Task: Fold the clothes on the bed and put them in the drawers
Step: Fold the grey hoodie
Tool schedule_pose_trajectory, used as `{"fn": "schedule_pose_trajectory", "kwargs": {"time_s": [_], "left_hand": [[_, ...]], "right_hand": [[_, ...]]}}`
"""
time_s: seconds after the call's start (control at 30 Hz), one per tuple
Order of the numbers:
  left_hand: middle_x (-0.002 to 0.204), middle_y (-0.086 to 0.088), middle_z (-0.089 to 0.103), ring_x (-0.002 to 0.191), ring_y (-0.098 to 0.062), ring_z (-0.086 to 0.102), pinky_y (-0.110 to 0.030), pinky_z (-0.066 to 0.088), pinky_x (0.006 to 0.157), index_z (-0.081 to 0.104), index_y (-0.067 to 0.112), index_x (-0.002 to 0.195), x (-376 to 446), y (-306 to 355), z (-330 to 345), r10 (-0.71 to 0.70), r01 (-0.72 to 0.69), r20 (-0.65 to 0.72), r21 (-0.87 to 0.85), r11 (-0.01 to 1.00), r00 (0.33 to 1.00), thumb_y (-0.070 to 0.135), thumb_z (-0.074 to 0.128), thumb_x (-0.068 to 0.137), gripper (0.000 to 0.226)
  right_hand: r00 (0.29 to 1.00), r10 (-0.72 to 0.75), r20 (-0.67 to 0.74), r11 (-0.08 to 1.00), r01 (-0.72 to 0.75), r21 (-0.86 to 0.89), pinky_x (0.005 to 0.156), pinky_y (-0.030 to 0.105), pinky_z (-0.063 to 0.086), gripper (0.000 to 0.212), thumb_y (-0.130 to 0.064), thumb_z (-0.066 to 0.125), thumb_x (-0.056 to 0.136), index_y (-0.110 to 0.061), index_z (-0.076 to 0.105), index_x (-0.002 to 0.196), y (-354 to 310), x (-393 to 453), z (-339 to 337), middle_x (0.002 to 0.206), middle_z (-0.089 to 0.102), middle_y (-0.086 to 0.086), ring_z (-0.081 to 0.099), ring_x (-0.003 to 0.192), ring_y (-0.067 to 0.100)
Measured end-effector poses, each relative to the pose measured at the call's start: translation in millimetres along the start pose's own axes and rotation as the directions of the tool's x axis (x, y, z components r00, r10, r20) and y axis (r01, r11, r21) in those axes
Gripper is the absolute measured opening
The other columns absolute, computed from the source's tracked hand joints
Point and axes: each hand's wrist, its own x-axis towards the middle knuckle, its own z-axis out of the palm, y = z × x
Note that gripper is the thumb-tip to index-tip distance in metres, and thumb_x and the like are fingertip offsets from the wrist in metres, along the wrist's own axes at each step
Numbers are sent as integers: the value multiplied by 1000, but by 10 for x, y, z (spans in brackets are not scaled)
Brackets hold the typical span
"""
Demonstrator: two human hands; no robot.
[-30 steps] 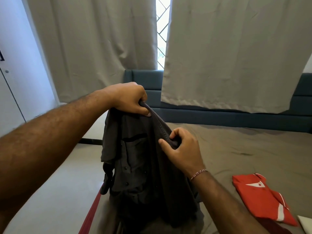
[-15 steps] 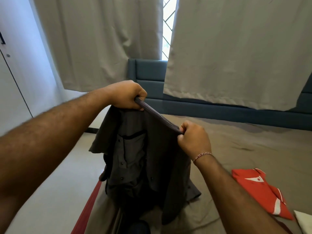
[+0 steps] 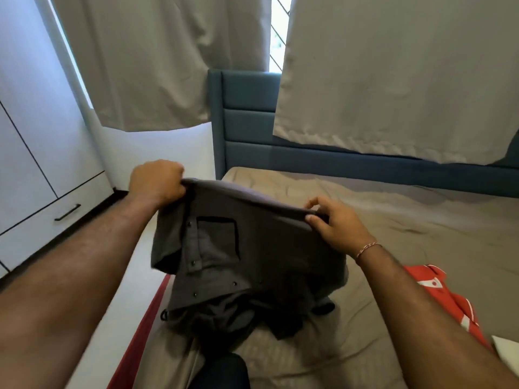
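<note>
A dark grey button shirt [image 3: 247,254] with a chest pocket hangs stretched between my hands over the bed's left edge. Its lower part is bunched on the brown bedsheet [image 3: 421,220]. My left hand [image 3: 157,182] grips the shirt's top left corner in a fist. At the top right corner my right hand [image 3: 334,223] pinches the fabric edge between thumb and fingers. A folded red garment [image 3: 438,299] with white trim lies on the sheet at the right. The white drawer [image 3: 53,220] with a dark handle sits low in the wardrobe at the left.
A blue padded headboard [image 3: 247,122] stands behind the bed under grey curtains [image 3: 393,80]. White floor [image 3: 123,290] runs between bed and wardrobe. A red strip [image 3: 140,332] lines the bed's left edge. A white object [image 3: 508,352] peeks in at the right edge.
My hands have moved apart and lower, spreading the shirt's top edge wide. The shirt now droops onto the bed instead of hanging long. The view has tilted down and left.
</note>
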Motion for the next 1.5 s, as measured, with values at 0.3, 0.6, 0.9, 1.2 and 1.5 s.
{"fn": "schedule_pose_trajectory", "kwargs": {"time_s": [0.3,0.6,0.9,1.2,1.5], "left_hand": [[78,-22,74,62,-34,68,-26,53,52,69,2,93,-135,553,1117,-132,872,900,-435,-226,415,32,53,96,34],[109,-12,67,101,-35,64,-51,55,87,64,19,104,1757,1384,-47,-89,326,627,-516,-792,774,51,50,92,37],[78,-12,52,69,-25,57,-31,49,67,49,20,87,2522,1139,-1765,-200,-278,-203,-505,-817,958,14,34,108,26],[130,-1,67,118,-4,63,-12,44,105,64,23,138,110,424,-29,-509,-208,-288,-955,210,811,9,62,85,55],[136,-19,64,116,-37,65,-40,53,89,25,19,164,-3359,418,2072,-72,438,657,-412,799,750,35,58,97,76]], "right_hand": [[814,518,262,771,-311,-556,90,35,56,34,-28,56,86,-20,68,116,831,166,334,118,71,10,68,109,31],[728,682,69,239,-311,920,64,49,63,28,-11,44,106,-13,67,121,390,1590,-511,113,69,15,65,103,38],[591,578,-563,673,44,738,67,51,64,58,-25,40,79,-43,67,127,-209,2240,-2191,121,68,3,66,97,36],[715,284,-639,941,-334,45,92,47,52,63,-8,59,84,-27,59,144,621,12,-768,134,64,15,62,113,43],[656,699,284,659,-436,-613,107,36,46,50,-38,51,99,-21,47,146,1604,-2301,1193,144,51,12,54,129,31]]}}
